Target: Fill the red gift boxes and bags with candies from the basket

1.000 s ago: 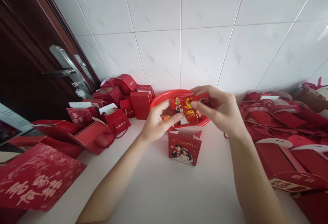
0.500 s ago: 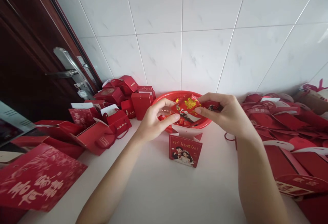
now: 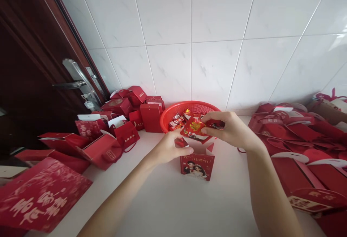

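Note:
A small red gift box (image 3: 197, 167) with a printed cartoon bride and groom stands upright on the white table, its top open. My left hand (image 3: 169, 147) is closed on the box's upper left edge, thumb on the front panel and fingers behind it. My right hand (image 3: 231, 130) pinches a red packet (image 3: 193, 130) with gold print between thumb and fingers. The packet is tilted just above the box's opening. Behind them sits a red plastic basket (image 3: 166, 116) holding several small wrapped pieces, partly hidden by my hands.
Red gift boxes (image 3: 99, 150) of different shapes crowd the table's left side, near a dark door with a metal handle (image 3: 71, 84). A heap of red boxes (image 3: 303, 128) covers the right side. A white tiled wall (image 3: 211, 13) rises behind the basket.
My right hand has brought the packet down and nearer, from over the basket to above the box. My left hand has let go of the packet and moved down to the box's edge.

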Demonstrator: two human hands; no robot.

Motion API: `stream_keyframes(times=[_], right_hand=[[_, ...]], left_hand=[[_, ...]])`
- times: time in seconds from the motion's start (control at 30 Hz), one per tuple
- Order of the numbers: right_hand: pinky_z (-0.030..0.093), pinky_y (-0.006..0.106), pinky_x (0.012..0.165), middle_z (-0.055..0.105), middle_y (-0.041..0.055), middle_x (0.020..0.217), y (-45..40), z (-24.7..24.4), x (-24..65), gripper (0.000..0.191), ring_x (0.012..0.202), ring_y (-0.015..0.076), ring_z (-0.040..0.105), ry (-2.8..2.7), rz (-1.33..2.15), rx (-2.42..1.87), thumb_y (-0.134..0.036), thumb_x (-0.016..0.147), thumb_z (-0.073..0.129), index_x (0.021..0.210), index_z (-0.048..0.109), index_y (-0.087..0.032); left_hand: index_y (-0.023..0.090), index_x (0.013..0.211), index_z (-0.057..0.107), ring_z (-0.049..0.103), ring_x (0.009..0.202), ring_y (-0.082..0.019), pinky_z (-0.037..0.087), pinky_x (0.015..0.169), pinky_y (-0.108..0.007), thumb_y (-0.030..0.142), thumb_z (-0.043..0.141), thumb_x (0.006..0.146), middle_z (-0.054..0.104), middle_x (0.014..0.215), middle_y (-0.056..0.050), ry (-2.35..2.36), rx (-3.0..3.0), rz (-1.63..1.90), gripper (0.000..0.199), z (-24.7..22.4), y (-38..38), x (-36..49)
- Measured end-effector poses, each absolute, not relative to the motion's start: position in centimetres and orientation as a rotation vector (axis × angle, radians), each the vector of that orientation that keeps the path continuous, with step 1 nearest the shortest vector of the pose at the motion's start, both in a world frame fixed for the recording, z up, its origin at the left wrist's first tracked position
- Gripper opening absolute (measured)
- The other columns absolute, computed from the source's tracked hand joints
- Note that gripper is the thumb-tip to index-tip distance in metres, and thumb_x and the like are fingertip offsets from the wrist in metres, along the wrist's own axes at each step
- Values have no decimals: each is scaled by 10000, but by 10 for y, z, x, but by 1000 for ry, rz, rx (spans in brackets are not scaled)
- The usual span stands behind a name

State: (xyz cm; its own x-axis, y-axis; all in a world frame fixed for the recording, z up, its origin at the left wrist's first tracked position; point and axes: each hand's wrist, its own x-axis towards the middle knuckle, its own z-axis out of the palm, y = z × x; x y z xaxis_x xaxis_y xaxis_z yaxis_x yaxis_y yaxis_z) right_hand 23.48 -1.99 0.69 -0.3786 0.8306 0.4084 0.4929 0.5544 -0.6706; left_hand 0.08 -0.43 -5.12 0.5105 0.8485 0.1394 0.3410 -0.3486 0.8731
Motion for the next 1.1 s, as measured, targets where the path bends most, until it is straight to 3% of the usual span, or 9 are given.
stream_keyframes(times=[0.07,0.17,0.23,0.4,0.7,0.83,0.9,1.03,1.1], right_hand=[[396,240,549,676,-21,754,-20,6,234,58,597,109,525,-2127,507,-1135,-216,853,637,860,695,-209],[341,246,541,612,-50,668,-24,7,235,86,557,100,445,-2230,377,-1238,-177,863,601,808,655,-215],[307,258,542,585,-49,645,-27,8,234,131,568,107,432,-2299,282,-1291,-158,870,581,762,629,-213],[272,277,555,646,-1,726,-26,4,214,178,642,130,507,-2434,117,-1433,-64,831,563,724,628,-192],[253,282,532,713,104,883,-26,-1,188,278,814,215,646,-2636,-41,-1553,-22,829,550,969,736,-174],[249,289,543,684,90,776,-28,-4,187,315,693,195,630,-2705,-69,-1522,18,811,522,953,720,-181],[237,295,534,637,63,680,-27,-7,189,251,608,176,575,-2690,-9,-1491,-2,812,521,876,689,-178],[275,269,524,571,1,653,-26,-5,201,38,549,136,480,-2364,304,-1411,-193,836,588,811,560,-199],[315,255,515,552,-34,660,-28,-1,208,99,515,121,474,-2163,544,-1333,-266,828,577,844,492,-219]], left_hand=[[206,1148,735,689,1035,-275,526,968,-415,386,833,738,752,1121,-69,1001,1865,706,458,-50,-2,-2],[214,1307,659,587,1261,-347,465,1068,-468,435,899,636,633,1392,-120,1128,1782,667,747,-50,0,-5],[217,1396,592,556,1300,-352,448,1087,-470,427,911,612,558,1483,-125,1162,1752,646,872,-50,-1,-5],[225,1353,628,611,1204,-319,458,1052,-452,361,867,678,660,1347,-86,1083,1793,607,729,-44,-3,-3],[241,1278,678,637,1193,-273,483,1023,-384,228,831,711,717,1250,-53,870,1769,657,587,-46,0,-1],[227,1340,638,663,1095,-254,498,983,-392,233,823,708,725,1176,-60,925,1787,631,659,-47,0,-2],[232,1361,620,668,1070,-251,507,968,-402,249,815,714,728,1150,-55,939,1799,619,675,-46,-1,-2],[287,1319,646,622,1186,-261,485,1027,-397,301,827,709,678,1312,-33,975,1845,623,636,-44,-3,-3],[303,1312,653,599,1237,-271,483,1039,-393,326,831,712,653,1362,-27,985,1851,621,626,-44,-3,-3]])
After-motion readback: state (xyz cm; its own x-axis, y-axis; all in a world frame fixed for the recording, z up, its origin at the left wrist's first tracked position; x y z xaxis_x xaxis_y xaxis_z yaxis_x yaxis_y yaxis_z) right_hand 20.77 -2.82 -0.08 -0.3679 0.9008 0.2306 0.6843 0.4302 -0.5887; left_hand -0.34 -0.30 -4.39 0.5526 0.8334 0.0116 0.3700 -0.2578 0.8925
